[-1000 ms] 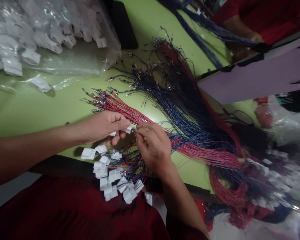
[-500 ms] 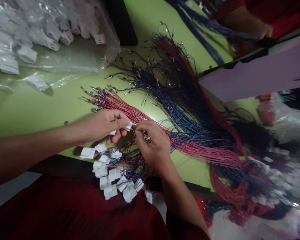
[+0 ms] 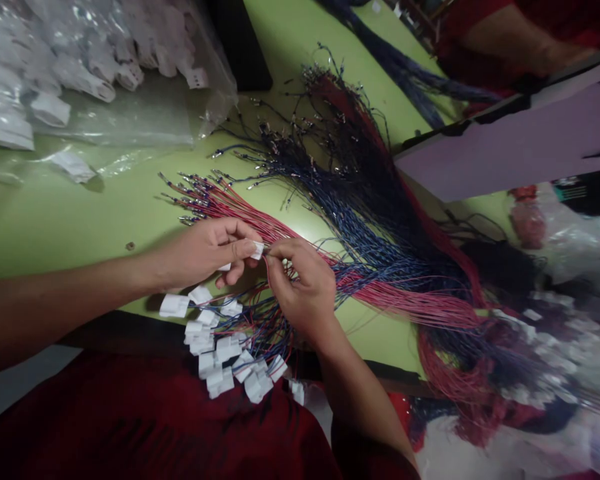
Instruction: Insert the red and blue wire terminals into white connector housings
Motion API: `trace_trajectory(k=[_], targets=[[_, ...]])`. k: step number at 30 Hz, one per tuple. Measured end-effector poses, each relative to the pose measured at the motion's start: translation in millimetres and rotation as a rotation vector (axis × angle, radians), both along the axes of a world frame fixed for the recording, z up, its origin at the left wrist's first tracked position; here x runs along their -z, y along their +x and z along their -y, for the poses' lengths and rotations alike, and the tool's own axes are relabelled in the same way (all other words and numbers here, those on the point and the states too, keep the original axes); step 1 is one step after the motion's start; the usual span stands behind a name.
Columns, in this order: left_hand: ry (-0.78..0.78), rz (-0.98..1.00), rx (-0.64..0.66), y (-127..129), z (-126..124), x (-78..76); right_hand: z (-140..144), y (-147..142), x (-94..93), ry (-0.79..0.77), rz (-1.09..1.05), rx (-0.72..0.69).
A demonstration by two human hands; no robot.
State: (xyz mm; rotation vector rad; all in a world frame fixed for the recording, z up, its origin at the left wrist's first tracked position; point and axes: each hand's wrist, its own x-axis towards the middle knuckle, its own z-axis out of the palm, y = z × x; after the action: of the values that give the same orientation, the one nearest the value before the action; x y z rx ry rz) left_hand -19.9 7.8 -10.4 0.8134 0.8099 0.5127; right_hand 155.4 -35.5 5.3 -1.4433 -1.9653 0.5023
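Observation:
My left hand (image 3: 205, 252) pinches a small white plastic connector (image 3: 257, 249) between thumb and fingers. My right hand (image 3: 303, 287) holds the end of a thin red wire (image 3: 269, 272) right against that connector. Both hands hover over a fan of red and blue wires (image 3: 360, 260) with metal terminals, spread on the green table (image 3: 55, 213). Under my hands, at the table's near edge, hangs a cluster of wired white connectors (image 3: 220, 353).
A clear plastic bag of loose white connectors (image 3: 80, 60) lies at the far left. A purple board (image 3: 510, 153) stands to the right. Another person's arm in a red sleeve (image 3: 510, 33) is at the top right, beside a dark blue wire bundle (image 3: 400, 63).
Both hands have barely shifted; the right hand's fingers have drawn slightly closer to the connector held in the left. The view has drifted a little.

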Motion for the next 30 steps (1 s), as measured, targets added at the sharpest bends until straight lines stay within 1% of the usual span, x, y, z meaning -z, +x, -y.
trace_trajectory(k=[2, 6, 9, 11, 14, 17, 19, 20, 22, 23, 24, 25, 26, 27, 28, 29, 30], targets=[[-0.015, 0.014, 0.008, 0.2, 0.2, 0.4, 0.0, -0.9, 0.2, 0.014, 0.023, -0.015], [-0.032, 0.039, -0.033, 0.5, 0.4, 1.0, 0.1, -1.1, 1.5, 0.022, 0.055, -0.025], [-0.002, -0.015, 0.013, -0.1, -0.3, 1.2, -0.3, 0.0, 1.9, 0.037, 0.08, -0.028], [0.035, -0.05, 0.058, -0.6, -0.9, 1.5, -1.4, 1.5, 2.6, 0.046, 0.095, -0.054], [0.046, -0.067, 0.068, -1.3, -0.9, 2.6, -3.7, 3.8, 5.4, -0.002, 0.063, -0.099], [0.062, -0.068, 0.057, -2.6, 0.1, 3.5, -4.1, 5.7, 4.8, -0.018, 0.039, -0.057], [0.077, -0.074, 0.074, -4.3, 0.4, 2.4, -2.4, 9.3, -3.7, -0.032, 0.029, -0.038], [0.07, -0.079, 0.081, -5.3, 0.3, 1.3, -1.5, 12.5, -10.7, -0.075, 0.002, -0.082], [0.022, -0.081, 0.073, -7.5, -0.5, -1.8, -1.0, 20.9, -26.2, -0.214, -0.086, -0.306], [0.0, -0.072, 0.07, -8.4, -1.0, -3.1, -2.2, 25.2, -32.0, -0.265, -0.127, -0.41], [-0.003, -0.061, 0.07, -9.1, -1.5, -3.9, -4.7, 28.9, -34.9, -0.278, -0.144, -0.484], [0.013, -0.051, 0.08, -9.6, -2.0, -3.9, -8.4, 31.7, -34.1, -0.221, -0.127, -0.427], [0.05, -0.048, 0.1, -9.9, -2.4, -3.2, -12.9, 33.3, -29.7, -0.103, -0.06, -0.258], [0.1, -0.049, 0.122, -9.9, -2.7, -1.9, -17.8, 34.1, -22.4, -0.014, 0.059, -0.137], [0.151, -0.051, 0.142, -9.7, -2.8, -0.2, -22.5, 34.3, -13.7, 0.018, 0.193, -0.082], [0.195, -0.051, 0.154, -9.3, -2.8, 1.6, -26.3, 34.3, -5.1, 0.016, 0.283, -0.048], [0.227, -0.048, 0.162, -8.8, -2.5, 3.1, -28.8, 34.3, 2.2, 0.022, 0.318, -0.035]])
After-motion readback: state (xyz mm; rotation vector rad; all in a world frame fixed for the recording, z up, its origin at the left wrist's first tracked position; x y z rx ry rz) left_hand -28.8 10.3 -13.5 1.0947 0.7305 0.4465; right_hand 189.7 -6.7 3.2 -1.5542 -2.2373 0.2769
